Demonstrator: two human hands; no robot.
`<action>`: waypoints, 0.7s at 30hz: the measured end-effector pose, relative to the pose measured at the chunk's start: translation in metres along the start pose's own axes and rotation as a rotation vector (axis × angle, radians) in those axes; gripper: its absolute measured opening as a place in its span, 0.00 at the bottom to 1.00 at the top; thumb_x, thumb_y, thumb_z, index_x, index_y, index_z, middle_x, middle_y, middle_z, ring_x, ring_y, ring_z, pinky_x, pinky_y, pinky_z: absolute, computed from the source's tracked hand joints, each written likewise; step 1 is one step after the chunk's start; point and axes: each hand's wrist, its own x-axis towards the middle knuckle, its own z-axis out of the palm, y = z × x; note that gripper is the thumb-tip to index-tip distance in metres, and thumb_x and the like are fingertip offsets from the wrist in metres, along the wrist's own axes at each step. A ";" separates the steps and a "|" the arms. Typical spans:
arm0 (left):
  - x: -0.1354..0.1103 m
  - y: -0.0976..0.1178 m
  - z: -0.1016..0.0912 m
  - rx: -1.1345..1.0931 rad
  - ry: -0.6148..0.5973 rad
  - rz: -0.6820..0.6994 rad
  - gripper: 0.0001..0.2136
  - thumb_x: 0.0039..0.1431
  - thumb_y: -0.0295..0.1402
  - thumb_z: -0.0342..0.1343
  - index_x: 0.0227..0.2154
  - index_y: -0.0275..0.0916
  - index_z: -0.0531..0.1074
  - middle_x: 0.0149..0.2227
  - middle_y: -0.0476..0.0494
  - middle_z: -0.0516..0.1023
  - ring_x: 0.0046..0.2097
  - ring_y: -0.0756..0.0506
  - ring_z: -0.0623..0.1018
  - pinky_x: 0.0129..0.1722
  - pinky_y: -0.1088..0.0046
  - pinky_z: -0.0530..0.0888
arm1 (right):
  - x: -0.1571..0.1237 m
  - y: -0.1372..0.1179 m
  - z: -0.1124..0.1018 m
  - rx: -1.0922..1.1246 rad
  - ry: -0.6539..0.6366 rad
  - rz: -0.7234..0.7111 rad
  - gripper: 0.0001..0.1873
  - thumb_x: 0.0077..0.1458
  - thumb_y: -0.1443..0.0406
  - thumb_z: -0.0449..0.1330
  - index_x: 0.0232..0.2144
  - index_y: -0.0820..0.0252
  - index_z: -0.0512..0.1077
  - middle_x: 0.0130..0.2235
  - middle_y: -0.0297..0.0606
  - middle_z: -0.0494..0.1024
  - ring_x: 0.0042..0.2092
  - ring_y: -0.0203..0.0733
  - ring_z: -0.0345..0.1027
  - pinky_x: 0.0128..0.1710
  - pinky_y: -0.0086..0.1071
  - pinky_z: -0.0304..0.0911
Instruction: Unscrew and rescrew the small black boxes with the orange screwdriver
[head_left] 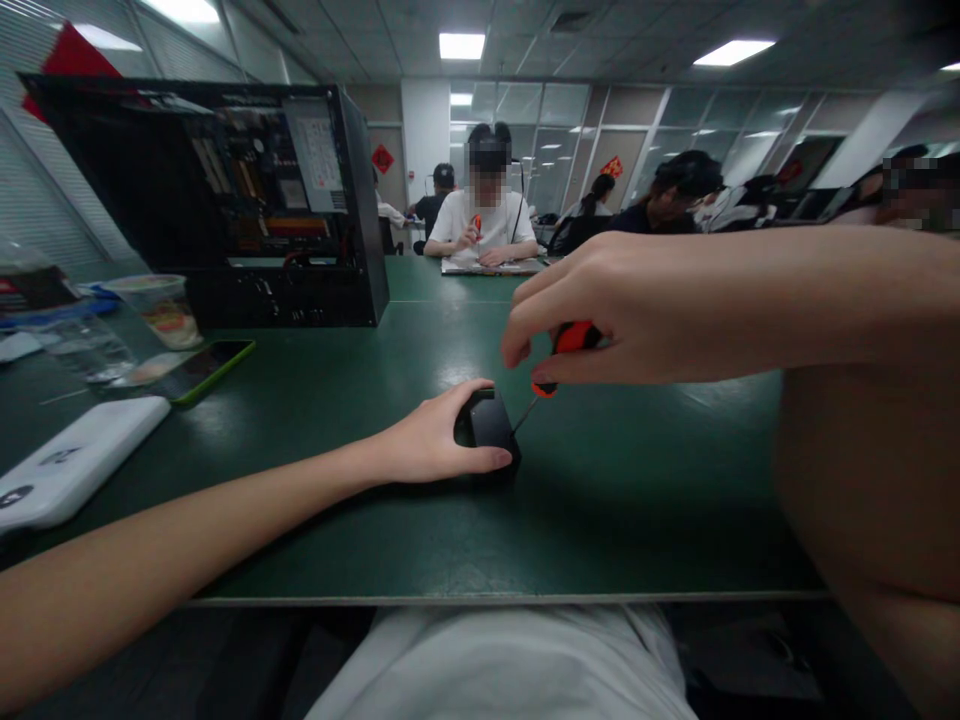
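Observation:
On the green table, a small black box-like object (492, 420) is gripped by my left hand (435, 437), thumb on its near side and fingers around the far side. My right hand (581, 305) is closed around a red-and-black screwdriver (576, 337) above and to the right of it. The thin shaft slants down to the left, and its tip meets the right side of the black object. Whether the tip sits in a screw is too small to tell. My left fingertips are partly hidden behind the object.
An open black computer case (300, 295) stands at the back left. Left of my arm are a phone with a green edge (214, 372), a white power-bank-like block (82, 455), a plastic cup (166, 312) and a clear bottle (86, 345). Across the table sits a person in white (450, 225).

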 end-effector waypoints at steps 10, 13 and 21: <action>0.000 -0.003 0.001 -0.002 0.011 0.020 0.43 0.53 0.54 0.64 0.67 0.40 0.57 0.66 0.33 0.66 0.63 0.30 0.70 0.63 0.50 0.67 | 0.008 0.007 0.000 -0.078 -0.093 -0.007 0.13 0.61 0.57 0.60 0.41 0.57 0.80 0.35 0.32 0.80 0.36 0.36 0.72 0.41 0.33 0.62; 0.000 -0.003 0.001 -0.003 0.006 0.027 0.43 0.53 0.54 0.64 0.67 0.39 0.57 0.66 0.32 0.66 0.63 0.30 0.70 0.64 0.50 0.66 | 0.008 0.006 -0.002 -0.049 -0.125 -0.072 0.11 0.61 0.59 0.60 0.41 0.56 0.80 0.36 0.30 0.80 0.36 0.33 0.71 0.39 0.29 0.61; 0.001 -0.004 0.001 0.018 0.002 0.035 0.44 0.54 0.57 0.63 0.67 0.39 0.57 0.65 0.32 0.67 0.63 0.30 0.71 0.63 0.51 0.66 | 0.008 -0.007 -0.004 -0.035 -0.075 -0.114 0.09 0.62 0.63 0.59 0.38 0.57 0.80 0.34 0.30 0.79 0.33 0.31 0.68 0.35 0.28 0.58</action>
